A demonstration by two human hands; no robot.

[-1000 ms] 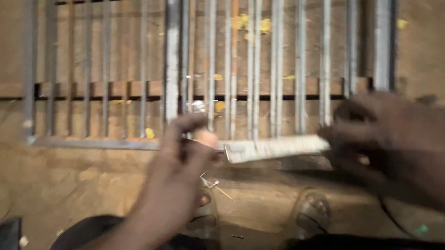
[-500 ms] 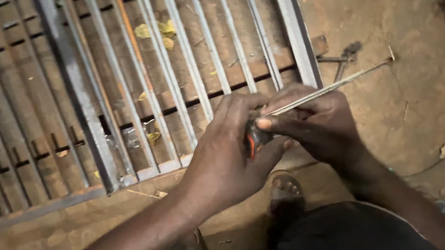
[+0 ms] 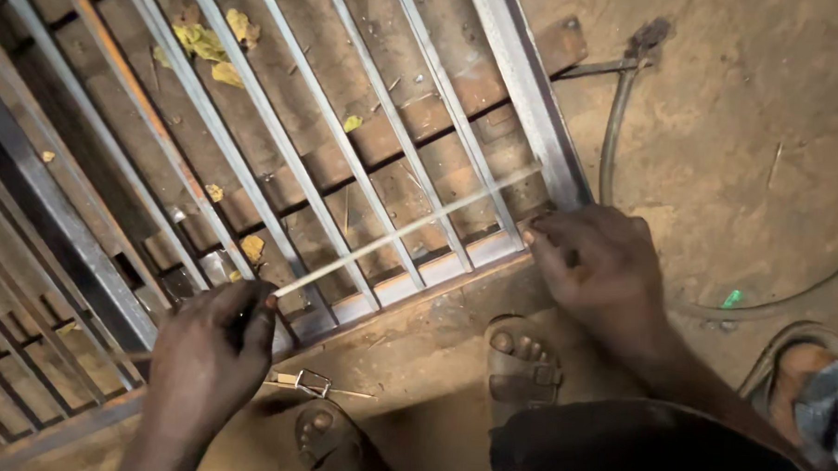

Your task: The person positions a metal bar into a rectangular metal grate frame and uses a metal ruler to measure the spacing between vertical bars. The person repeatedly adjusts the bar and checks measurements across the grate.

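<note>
1. Lower left of the frame, the left hand (image 3: pixel 212 360) pinches one end of a thin pale rod (image 3: pixel 396 233).
2. Right of centre, the right hand (image 3: pixel 599 266) presses its curled fingers on the metal grille (image 3: pixel 526 100), by the rod's far end.

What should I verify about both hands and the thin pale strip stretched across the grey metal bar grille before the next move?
1. Left hand grips one end of the thin pale strip: ok.
2. Right hand at the other end: cannot tell, the strip blurs there.
3. Strip straight across the grey metal bar grille: ok.
4. Sandalled feet off the grille: ok.
5. Small wire clip on the dirt floor, away from the strip: ok.
6. Curved dark hose outside the frame: ok.
</note>
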